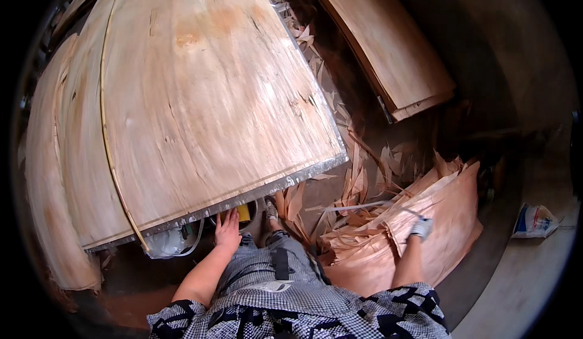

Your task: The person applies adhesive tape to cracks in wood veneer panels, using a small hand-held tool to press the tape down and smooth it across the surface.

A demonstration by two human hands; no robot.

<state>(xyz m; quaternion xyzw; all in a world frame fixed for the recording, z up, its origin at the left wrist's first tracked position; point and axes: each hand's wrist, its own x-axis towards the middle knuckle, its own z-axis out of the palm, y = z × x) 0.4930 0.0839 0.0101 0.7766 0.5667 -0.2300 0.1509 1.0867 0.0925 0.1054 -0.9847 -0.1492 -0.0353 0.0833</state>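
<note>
My left hand [228, 228] is bare, its fingers stretched out at the near edge of a table covered by a large wood veneer sheet [200, 96]. Just under that edge, by my fingers, a yellow thing [243, 212] sits in a dark round container, partly hidden. On the right, my right hand [421, 227] wears a pale glove and is closed at one end of a long thin pale strip [358, 206]. That strip runs leftward over a heap of reddish veneer sheets [449, 208]. How the fingers grip it is too small to see clearly.
A thin bamboo-like stick [104, 120] lies along the table sheet. Clear plastic [167, 243] hangs below the table's near edge. Veneer scraps [358, 181] litter the floor. Farther right stands another veneer stack [388, 41]; a white bag [534, 221] lies at the far right.
</note>
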